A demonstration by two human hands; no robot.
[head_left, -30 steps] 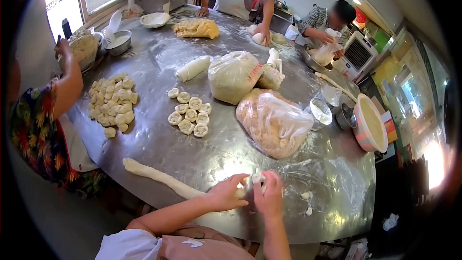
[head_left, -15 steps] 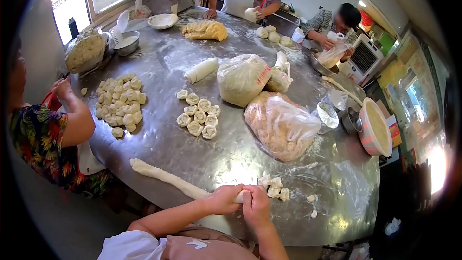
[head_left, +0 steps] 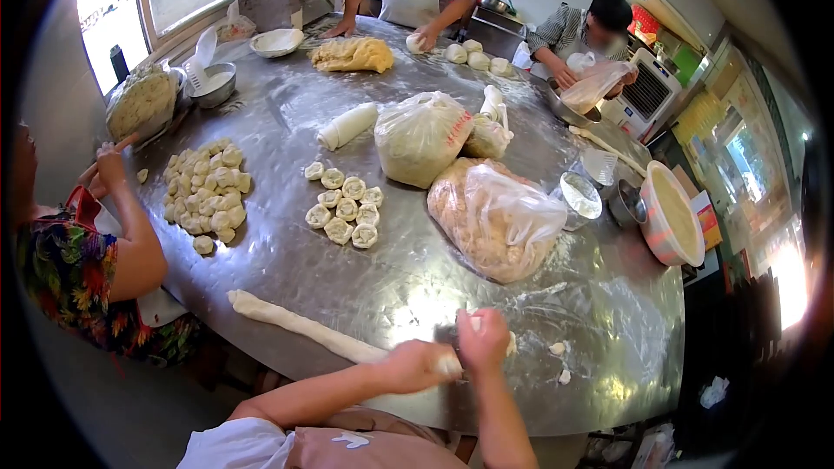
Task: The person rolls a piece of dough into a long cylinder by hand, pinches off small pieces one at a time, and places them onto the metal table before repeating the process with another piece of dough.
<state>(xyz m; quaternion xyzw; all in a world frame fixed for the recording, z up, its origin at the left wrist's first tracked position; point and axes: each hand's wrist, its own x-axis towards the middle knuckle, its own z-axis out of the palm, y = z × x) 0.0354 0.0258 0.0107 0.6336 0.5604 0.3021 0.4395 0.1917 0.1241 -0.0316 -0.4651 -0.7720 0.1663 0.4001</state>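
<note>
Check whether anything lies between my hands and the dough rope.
Nothing visible does. The left hand grips the dough rope at its end, and the right hand pinches dough at that same end. The loose dough bits lie off to the right, apart from both hands.

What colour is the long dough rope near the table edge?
The dough rope is pale off-white, clearest in the head view.

pale dough rope [head_left: 300, 325], lying on table
</note>
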